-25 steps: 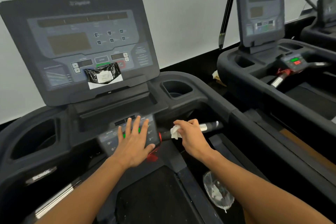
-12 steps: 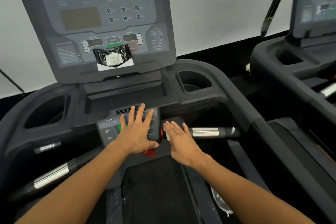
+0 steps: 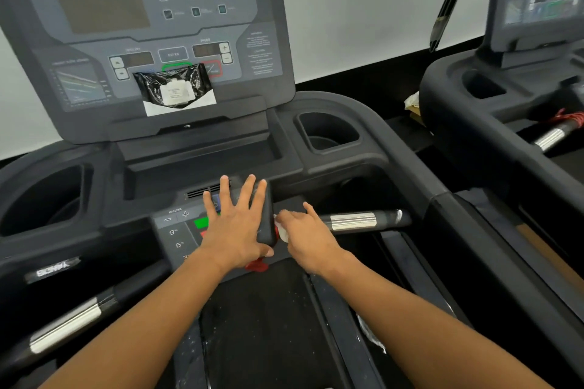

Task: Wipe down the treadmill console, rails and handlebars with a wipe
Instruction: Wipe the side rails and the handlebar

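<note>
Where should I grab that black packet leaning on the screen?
Probably by the top edge of the crinkly black plastic packet, coming from above and the front. It stands propped against the grey treadmill console with its bottom on the ledge, so only the top and sides are free.
</note>
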`<state>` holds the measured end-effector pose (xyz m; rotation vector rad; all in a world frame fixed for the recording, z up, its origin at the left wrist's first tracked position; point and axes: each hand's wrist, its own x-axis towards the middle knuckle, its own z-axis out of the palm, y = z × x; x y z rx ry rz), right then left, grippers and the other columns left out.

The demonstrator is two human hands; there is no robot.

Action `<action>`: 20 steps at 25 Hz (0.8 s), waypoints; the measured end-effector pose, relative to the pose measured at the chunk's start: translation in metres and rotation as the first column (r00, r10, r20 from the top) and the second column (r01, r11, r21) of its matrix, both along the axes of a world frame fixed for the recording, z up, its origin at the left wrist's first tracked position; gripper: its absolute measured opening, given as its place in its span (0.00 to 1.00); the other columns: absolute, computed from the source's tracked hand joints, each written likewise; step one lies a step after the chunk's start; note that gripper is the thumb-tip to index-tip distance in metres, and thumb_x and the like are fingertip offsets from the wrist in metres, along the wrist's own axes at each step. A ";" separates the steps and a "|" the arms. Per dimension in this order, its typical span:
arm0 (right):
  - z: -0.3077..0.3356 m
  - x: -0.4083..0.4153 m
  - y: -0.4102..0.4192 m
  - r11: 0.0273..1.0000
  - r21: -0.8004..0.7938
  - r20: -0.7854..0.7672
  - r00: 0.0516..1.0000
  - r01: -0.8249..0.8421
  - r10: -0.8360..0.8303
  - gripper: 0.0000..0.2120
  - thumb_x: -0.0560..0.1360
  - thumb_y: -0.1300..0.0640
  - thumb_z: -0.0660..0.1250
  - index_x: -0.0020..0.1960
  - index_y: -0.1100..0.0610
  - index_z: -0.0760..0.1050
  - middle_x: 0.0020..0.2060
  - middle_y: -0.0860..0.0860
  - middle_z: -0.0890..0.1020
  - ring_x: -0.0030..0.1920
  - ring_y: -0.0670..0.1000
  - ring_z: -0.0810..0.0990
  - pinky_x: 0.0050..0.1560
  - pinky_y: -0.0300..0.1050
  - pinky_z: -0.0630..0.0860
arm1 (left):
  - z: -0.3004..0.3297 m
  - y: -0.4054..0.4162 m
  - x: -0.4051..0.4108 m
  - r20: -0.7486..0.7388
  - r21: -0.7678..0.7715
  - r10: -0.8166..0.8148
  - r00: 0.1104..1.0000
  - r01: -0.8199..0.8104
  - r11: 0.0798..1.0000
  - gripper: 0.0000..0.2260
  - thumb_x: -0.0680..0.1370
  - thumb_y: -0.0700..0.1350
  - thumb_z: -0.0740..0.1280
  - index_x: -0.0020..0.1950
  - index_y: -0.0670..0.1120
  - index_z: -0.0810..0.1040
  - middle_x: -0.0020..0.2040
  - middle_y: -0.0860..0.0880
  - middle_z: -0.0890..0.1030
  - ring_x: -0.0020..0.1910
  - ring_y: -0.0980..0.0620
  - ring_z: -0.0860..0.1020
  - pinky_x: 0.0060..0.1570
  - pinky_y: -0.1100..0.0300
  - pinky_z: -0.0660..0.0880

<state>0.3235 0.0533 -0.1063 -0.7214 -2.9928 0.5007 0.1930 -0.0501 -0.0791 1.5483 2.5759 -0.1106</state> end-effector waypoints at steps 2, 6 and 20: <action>-0.002 -0.005 -0.002 0.999 0.008 -0.015 0.999 0.045 -0.045 0.15 0.78 0.61 0.63 0.64 0.57 0.69 0.58 0.54 0.78 0.64 0.56 0.75 0.77 0.59 0.47 | 0.001 0.002 0.001 0.019 -0.002 0.008 1.000 -0.008 1.000 0.61 0.67 0.67 0.74 0.79 0.52 0.30 0.80 0.51 0.33 0.75 0.33 0.29 0.71 0.27 0.38; -0.011 0.015 -0.002 0.996 0.090 0.008 1.000 -0.001 0.000 0.28 0.75 0.60 0.63 0.75 0.55 0.62 0.70 0.52 0.70 0.76 0.56 0.61 0.75 0.67 0.39 | 0.009 0.008 0.003 0.004 -0.047 0.013 1.000 -0.013 0.999 0.62 0.66 0.66 0.75 0.79 0.50 0.32 0.81 0.49 0.35 0.75 0.31 0.31 0.71 0.27 0.40; -0.023 0.107 0.073 0.935 0.188 0.080 0.944 0.300 -0.319 0.32 0.73 0.63 0.57 0.77 0.54 0.59 0.76 0.49 0.64 0.80 0.57 0.48 0.73 0.69 0.36 | 0.019 0.030 0.001 -0.026 -0.096 -0.076 0.997 0.074 0.993 0.59 0.64 0.66 0.77 0.81 0.47 0.44 0.80 0.45 0.47 0.80 0.41 0.44 0.71 0.25 0.44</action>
